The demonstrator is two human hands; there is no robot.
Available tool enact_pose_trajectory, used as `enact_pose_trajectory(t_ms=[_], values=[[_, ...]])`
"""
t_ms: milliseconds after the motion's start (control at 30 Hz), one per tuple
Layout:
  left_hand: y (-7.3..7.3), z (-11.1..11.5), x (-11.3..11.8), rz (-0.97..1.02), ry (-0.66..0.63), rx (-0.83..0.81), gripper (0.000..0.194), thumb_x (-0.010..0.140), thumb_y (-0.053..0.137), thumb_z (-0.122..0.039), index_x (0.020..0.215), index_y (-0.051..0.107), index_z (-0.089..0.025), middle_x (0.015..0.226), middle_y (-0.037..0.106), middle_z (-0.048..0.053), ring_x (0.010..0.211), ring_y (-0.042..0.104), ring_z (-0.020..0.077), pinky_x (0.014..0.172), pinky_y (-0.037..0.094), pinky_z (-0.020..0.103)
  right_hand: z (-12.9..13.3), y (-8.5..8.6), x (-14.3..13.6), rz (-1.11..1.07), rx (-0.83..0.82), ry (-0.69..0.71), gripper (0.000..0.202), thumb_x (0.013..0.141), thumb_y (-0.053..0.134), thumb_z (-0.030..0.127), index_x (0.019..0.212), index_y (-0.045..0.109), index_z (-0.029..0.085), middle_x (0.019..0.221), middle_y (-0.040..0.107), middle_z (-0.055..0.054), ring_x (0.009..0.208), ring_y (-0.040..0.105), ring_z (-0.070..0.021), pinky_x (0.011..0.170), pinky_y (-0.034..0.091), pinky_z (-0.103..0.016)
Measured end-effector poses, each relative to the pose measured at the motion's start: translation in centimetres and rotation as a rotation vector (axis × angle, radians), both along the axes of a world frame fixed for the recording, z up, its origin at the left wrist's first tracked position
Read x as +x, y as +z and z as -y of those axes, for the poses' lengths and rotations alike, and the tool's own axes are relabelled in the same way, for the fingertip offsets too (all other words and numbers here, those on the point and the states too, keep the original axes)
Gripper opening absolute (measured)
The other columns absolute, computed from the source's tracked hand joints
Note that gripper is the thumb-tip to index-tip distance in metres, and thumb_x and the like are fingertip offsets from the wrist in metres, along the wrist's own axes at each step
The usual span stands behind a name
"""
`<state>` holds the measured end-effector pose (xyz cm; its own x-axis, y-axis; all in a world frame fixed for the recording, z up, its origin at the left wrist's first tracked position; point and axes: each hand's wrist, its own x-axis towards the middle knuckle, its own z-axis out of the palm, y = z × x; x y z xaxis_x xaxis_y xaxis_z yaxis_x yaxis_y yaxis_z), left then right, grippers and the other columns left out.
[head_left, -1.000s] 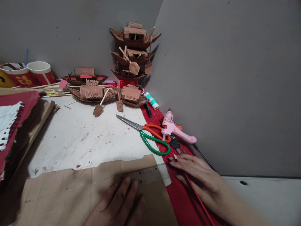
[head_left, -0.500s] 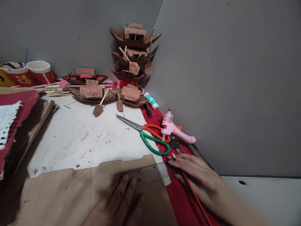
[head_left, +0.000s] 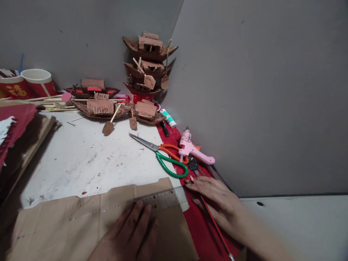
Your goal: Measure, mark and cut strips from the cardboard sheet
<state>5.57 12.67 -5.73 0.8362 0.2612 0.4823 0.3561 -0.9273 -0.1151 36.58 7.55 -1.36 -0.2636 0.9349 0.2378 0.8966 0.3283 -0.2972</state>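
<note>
My left hand point(head_left: 127, 228) lies with its fingers stretched flat over a clear ruler point(head_left: 163, 198), pressing it onto a sheet of brown cardboard point(head_left: 59, 224). Faint pencil marks run across the cardboard to the left of that hand. Beside the ruler's right end, my right hand point(head_left: 214, 197) has a red pencil point(head_left: 214, 223) between its fingers, its sharpened tip pointing away from me. Part of the pencil passes behind the fingers. Just beyond that hand lie scissors point(head_left: 160, 152) with one green and one orange handle, and a pink glue gun point(head_left: 195, 150).
Brown model boats point(head_left: 100, 107) line the back, with several stacked in the corner. Paper cups point(head_left: 38, 79) and thin sticks point(head_left: 49, 103) are at the back left. Folded cardboard point(head_left: 35, 145) stands on the left. A grey partition point(head_left: 258, 101) borders the right side.
The view has turned slightly right, so the things appear farther left. Both hands keep nearly the same places on the ruler and pencil.
</note>
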Motion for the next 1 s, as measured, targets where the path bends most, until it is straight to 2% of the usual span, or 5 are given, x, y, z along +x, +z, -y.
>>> enact_pose_trajectory(t_ms=[400,533,667,867,1000], values=[[0.3,0.4,-0.4,-0.113,0.004,0.020,0.032,0.099,0.044,-0.029,0.127,0.056,-0.018,0.131,0.062,0.008,0.123,0.053,0.0276,0.105,0.035,0.040,0.7,0.3,-0.3,-0.033,0.028,0.032,0.042,0.089,0.048,0.006,0.125,0.059,0.026,0.112,0.072,-0.006,0.113,0.061,-0.0212,0.093,0.055,-0.036],[0.0,0.5,-0.4,-0.125,0.002,0.032,0.034,0.101,0.038,-0.027,0.127,0.056,-0.017,0.132,0.061,0.008,0.124,0.052,0.0282,0.108,0.031,0.042,0.9,0.2,-0.3,-0.053,0.029,0.034,0.042,0.088,0.049,0.006,0.123,0.060,0.027,0.110,0.073,-0.006,0.112,0.062,-0.0204,0.092,0.056,-0.034],[-0.3,0.7,-0.2,-0.092,0.018,0.028,0.032,0.098,0.042,-0.027,0.124,0.058,-0.017,0.129,0.062,0.009,0.123,0.051,0.0281,0.112,0.024,0.046,1.1,0.0,-0.2,-0.059,0.018,0.027,0.044,0.087,0.051,0.006,0.125,0.059,0.027,0.112,0.072,-0.005,0.114,0.061,-0.0201,0.094,0.055,-0.035],[-0.1,0.6,-0.2,-0.062,0.007,0.004,0.028,0.097,0.043,-0.026,0.117,0.061,-0.019,0.126,0.064,0.006,0.120,0.052,0.0249,0.109,0.025,0.040,1.4,0.1,-0.1,-0.083,-0.011,0.016,0.044,0.087,0.053,0.005,0.124,0.060,0.028,0.112,0.072,-0.005,0.115,0.061,-0.0199,0.095,0.055,-0.034],[0.1,0.7,-0.3,-0.088,0.010,-0.003,0.029,0.097,0.041,-0.027,0.117,0.060,-0.020,0.125,0.064,0.006,0.120,0.052,0.0246,0.109,0.024,0.041,1.3,-0.2,-0.1,-0.092,0.004,0.018,0.047,0.087,0.053,0.005,0.127,0.058,0.028,0.113,0.072,-0.005,0.115,0.061,-0.0200,0.096,0.054,-0.035]])
